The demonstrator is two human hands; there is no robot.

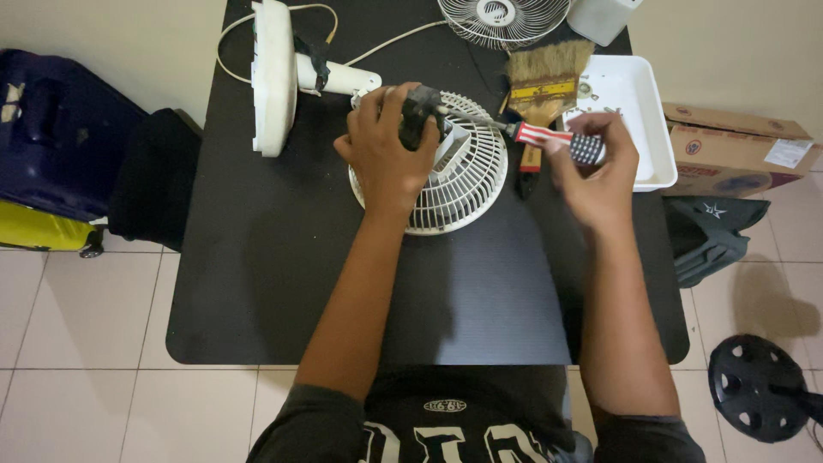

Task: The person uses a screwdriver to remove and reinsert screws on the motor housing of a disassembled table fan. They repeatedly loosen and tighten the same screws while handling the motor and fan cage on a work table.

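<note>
Pale tiled floor (pixel 86 309); black table (pixel 257 257); cream wall (pixel 111 34)

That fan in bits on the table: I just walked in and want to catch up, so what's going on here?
A person at a black table is working on a dismantled fan. The left hand grips the dark motor above the white rear grille. The right hand holds a screwdriver with a striped handle, its tip pointed at the motor. The fan's white base, a paintbrush, a white tray and another grille lie behind.

Dim overhead light, perhaps slight softness
</note>
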